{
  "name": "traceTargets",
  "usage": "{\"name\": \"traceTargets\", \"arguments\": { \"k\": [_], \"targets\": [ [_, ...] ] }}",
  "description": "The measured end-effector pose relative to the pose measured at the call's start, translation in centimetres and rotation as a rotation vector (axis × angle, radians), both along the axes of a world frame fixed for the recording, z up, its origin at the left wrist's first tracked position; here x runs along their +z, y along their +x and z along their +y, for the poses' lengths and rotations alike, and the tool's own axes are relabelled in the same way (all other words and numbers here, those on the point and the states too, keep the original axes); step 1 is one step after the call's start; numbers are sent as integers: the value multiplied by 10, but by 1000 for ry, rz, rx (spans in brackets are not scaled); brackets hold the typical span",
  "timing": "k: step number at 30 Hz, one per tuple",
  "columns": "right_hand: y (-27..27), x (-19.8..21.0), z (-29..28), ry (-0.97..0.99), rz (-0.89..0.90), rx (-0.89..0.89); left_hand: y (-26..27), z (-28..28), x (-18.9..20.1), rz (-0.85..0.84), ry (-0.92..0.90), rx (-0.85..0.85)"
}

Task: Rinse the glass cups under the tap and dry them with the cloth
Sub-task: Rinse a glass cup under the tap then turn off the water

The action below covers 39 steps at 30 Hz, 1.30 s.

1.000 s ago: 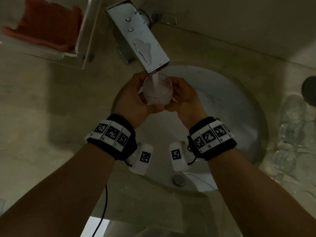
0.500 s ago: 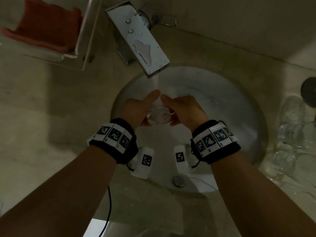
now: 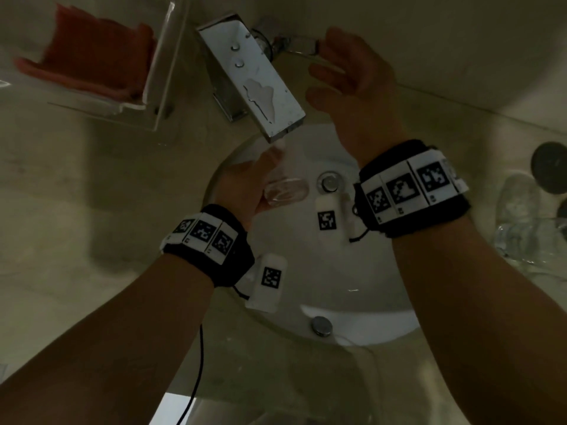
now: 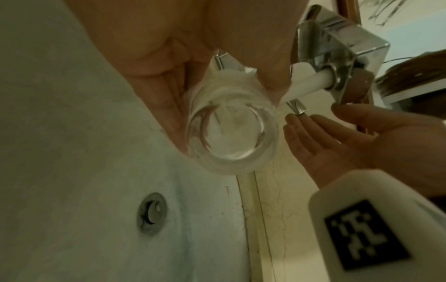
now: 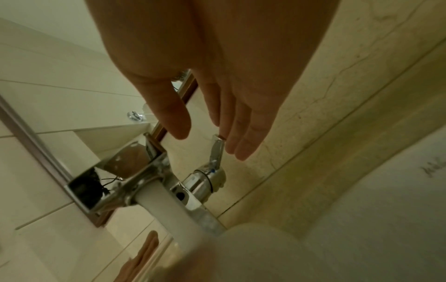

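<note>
My left hand [image 3: 245,185] grips a clear glass cup [image 3: 287,191] low in the white basin, below the chrome tap spout [image 3: 254,78]. The left wrist view shows the cup [image 4: 231,133] from its base, held between fingers and thumb, with water streaming from the spout [image 4: 311,82] beside it. My right hand [image 3: 346,75] is up at the tap lever [image 3: 302,47], fingers straight. In the right wrist view the fingers [image 5: 241,129] touch the lever's tip [image 5: 218,145] and the thumb stays apart from it. An orange-red cloth [image 3: 89,62] lies in a clear tray at the back left.
The round basin [image 3: 383,302] has a drain [image 3: 329,180] in its middle and an overflow button [image 3: 320,325] at the near rim. Several more glass cups [image 3: 527,228] stand on the stone counter to the right. A dark round object [image 3: 550,170] sits behind them.
My right hand let go of the cup and rose to the tap lever. The left hand alone now holds the cup, lower in the basin and out of the stream.
</note>
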State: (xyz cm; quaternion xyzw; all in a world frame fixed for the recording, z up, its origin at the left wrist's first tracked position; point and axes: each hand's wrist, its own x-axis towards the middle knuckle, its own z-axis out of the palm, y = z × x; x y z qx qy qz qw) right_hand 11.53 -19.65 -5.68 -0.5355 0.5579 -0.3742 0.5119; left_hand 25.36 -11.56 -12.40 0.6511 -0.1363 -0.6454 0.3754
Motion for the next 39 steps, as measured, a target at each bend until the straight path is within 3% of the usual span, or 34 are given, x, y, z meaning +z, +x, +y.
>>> {"name": "traceTargets", "arguments": {
  "k": [5, 10, 15, 20, 25, 30, 34, 39],
  "targets": [
    [-4, 4, -2, -23, 16, -9, 2, 6, 5, 64, -41, -4],
    [-10, 6, 22, -4, 34, 58, 1, 15, 12, 15, -61, -46],
    [-16, -19, 81, 335, 381, 43, -3, 19, 13, -59, 80, -187],
    [-27, -25, 121, 571, 347, -90, -11, 31, 14, -104, 176, -379],
    [-44, -9, 136, 511, 355, -108, -25, 37, 27, -92, 80, -449],
    [-74, 21, 167, 341, 202, -165, -49, 45, 48, -78, -260, -596],
    [-107, 33, 203, 164, 389, -140, -79, 58, 64, -43, -488, -782],
    [-146, 45, 267, 40, 508, -214, -119, 91, 69, 50, -563, -987]
  ]
}}
